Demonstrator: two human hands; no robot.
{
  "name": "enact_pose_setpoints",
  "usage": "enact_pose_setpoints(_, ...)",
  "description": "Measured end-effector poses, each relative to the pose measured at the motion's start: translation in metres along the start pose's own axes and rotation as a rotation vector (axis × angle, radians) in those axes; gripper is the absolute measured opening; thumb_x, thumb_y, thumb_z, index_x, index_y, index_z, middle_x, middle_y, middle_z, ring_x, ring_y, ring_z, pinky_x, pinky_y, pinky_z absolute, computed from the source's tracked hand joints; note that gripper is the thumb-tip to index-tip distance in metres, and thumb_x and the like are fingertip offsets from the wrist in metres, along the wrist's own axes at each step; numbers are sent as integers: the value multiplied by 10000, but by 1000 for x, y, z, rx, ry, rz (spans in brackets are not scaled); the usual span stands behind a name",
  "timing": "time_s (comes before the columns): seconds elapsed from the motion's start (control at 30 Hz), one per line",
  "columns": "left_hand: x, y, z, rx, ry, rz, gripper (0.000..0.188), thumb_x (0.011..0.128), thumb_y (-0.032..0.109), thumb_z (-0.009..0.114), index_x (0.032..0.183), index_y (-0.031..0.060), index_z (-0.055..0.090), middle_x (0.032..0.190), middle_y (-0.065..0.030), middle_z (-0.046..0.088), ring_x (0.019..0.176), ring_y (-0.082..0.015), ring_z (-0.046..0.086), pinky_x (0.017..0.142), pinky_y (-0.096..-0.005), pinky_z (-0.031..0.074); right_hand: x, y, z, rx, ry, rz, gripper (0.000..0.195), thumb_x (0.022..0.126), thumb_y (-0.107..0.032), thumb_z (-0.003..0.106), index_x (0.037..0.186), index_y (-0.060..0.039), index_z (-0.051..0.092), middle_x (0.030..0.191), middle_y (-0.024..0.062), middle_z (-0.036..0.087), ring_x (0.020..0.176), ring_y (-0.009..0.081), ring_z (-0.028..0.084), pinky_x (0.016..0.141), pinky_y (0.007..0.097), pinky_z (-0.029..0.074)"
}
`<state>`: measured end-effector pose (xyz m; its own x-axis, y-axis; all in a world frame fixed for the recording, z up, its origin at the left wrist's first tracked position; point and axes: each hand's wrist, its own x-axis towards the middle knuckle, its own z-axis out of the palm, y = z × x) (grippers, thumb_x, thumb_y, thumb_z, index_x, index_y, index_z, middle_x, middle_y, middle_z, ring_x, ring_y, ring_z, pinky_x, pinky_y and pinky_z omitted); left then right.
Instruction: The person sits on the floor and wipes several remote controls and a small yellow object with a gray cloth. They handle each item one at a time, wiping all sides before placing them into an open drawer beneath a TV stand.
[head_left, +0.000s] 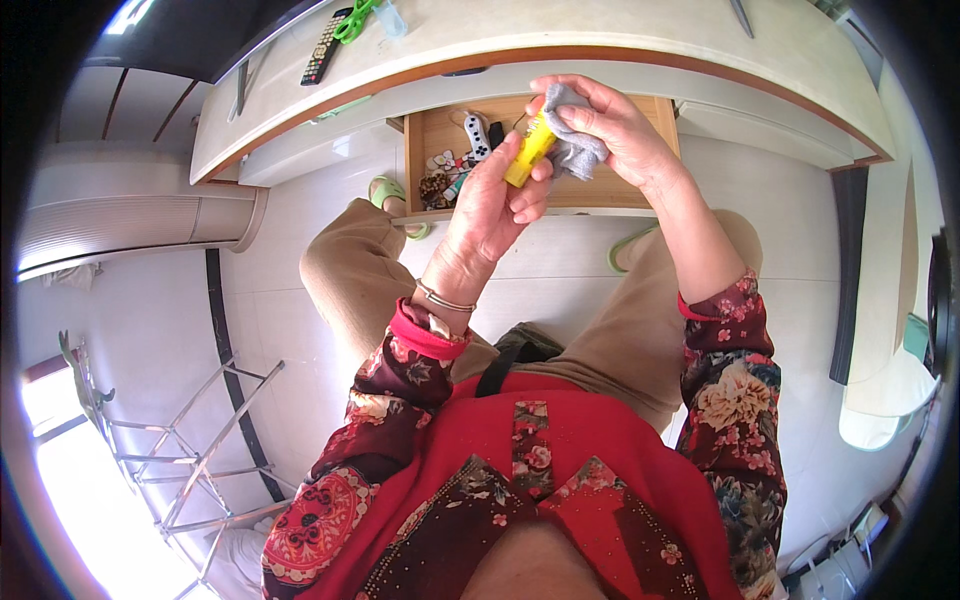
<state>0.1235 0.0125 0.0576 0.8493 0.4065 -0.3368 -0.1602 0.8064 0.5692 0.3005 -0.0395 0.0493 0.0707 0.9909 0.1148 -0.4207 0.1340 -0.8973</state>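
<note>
Above the pulled-out wooden drawer (660, 142), my left hand (491, 199) grips a small yellow box or tube (531, 154) that bears dark writing. My right hand (607, 131) holds a grey cloth (576, 150) against the yellow item's upper end. Which kind of container the yellow item is, I cannot tell. Inside the drawer's left part lie a white game controller or remote (476, 136), a dark object beside it, a small white-and-teal tube (455, 186) and several small trinkets. My hands cover part of the drawer.
The long cabinet top (570, 30) beyond the drawer holds a black remote control (327, 46), green-handled scissors (351, 27), a clear plastic cup (390, 20) and a thin grey object (741, 18). A metal rack (199, 457) stands at lower left. My knees flank the drawer.
</note>
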Motion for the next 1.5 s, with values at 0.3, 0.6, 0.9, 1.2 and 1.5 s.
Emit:
enact_pose_setpoints(0.3, -1, -20, 19, 894, 259, 326, 303, 934, 276, 465, 1082, 13, 490, 748, -36, 547, 490, -48, 405, 425, -186, 341, 4, 5, 4, -32, 240, 49, 200, 896, -198, 523, 994, -25, 549, 842, 51, 599, 856, 125, 583, 773, 246, 462)
enact_pose_setpoints(0.6, -4, 2, 9, 80, 119, 88, 285, 929, 320, 448, 938, 37, 481, 721, -19, 481, 462, -57, 305, 411, -197, 269, -1, -1, 8, 8, 60, -16, 304, 878, -173, 558, 1133, -10, 525, 1026, 81, 600, 931, 136, 577, 816, 270, 464)
enact_pose_setpoints(0.9, 2, -26, 10, 926, 299, 448, 277, 935, 267, 454, 985, 0, 502, 654, -16, 482, 446, -41, 365, 381, -197, 314, 5, 12, 1, -51, 187, 24, 245, 901, -187, 508, 1075, -18, 547, 918, 94, 619, 840, 151, 606, 761, 274, 487)
enact_pose_setpoints(1.2, -4, -1, 7, 193, 144, 47, 453, 945, 426, 349, 1022, 11, 513, 675, -15, 495, 468, -67, 322, 432, -202, 285, 2, 10, 3, -180, 78, -21, 288, 892, -192, 535, 1126, -26, 513, 1032, 82, 586, 948, 134, 564, 836, 263, 456)
enact_pose_setpoints(1.5, -7, -14, 16, 536, 197, 162, 341, 913, 345, 493, 1028, 23, 479, 706, -27, 492, 466, -51, 341, 429, -200, 301, 3, 6, 2, -53, 214, 72, 294, 921, -281, 453, 1035, -28, 553, 820, 82, 616, 731, 138, 596, 676, 269, 487)
